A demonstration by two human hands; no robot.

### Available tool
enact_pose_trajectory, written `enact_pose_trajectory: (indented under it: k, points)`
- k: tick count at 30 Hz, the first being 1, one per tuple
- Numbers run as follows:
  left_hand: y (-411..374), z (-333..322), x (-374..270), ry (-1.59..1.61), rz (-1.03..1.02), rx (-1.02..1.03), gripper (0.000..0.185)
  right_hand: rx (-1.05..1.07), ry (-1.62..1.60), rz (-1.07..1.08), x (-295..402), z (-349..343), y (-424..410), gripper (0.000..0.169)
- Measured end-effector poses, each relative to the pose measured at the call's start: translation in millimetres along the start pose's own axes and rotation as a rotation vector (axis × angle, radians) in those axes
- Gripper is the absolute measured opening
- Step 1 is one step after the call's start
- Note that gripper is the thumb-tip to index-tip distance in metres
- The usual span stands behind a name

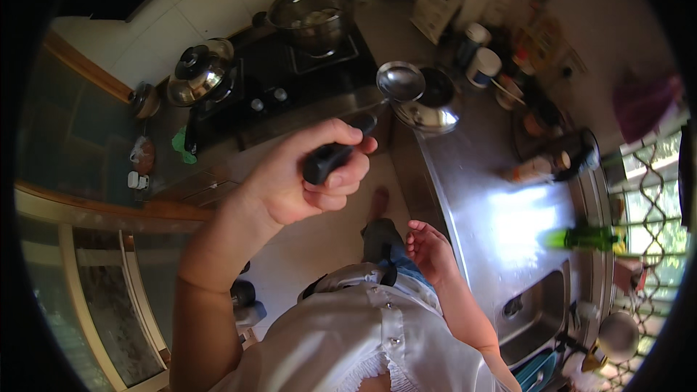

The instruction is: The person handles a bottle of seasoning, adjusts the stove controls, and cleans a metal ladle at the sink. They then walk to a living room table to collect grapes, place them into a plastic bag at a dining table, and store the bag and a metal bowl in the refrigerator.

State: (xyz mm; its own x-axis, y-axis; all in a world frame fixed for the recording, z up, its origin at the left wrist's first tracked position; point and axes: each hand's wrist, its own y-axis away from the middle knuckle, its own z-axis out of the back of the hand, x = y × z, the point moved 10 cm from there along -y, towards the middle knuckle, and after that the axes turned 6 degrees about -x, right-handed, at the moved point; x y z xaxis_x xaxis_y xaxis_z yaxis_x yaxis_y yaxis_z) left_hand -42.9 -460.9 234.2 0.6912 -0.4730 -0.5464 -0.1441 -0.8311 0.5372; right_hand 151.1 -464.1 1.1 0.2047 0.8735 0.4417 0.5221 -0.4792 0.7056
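My left hand (332, 174) grips the black handle of a metal ladle (401, 81) in a fist. The ladle's round bowl points away from me, over a shiny metal lid (427, 114) with a black knob on the counter. I cannot tell whether ladle and lid touch. Low at my side, near the counter's edge, my right hand (432, 250) is empty with its fingers loosely bent and apart. Beyond the left hand, a metal pot (316, 32) with pale contents stands uncovered on the black gas stove (272, 73).
A lidded metal pot (201, 73) occupies the stove's left burner. Jars (483, 67) line the steel counter (468, 169) at right. Closer to me are a green bottle (582, 238) and a sink (536, 310). A green plastic bag (184, 144) lies left of the stove.
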Motion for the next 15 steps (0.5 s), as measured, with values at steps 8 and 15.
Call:
enact_pose_trajectory:
  k: [8,15]
  points:
    - [-45,85,-181,0.154,-0.201,-0.148,0.029,0.086,0.088,-0.081,77,-118,-129,0.018]
    - [-89,182,-265,0.101,-0.244,-0.35,0.023,0.032,0.293,0.178,190,-184,-209,0.017]
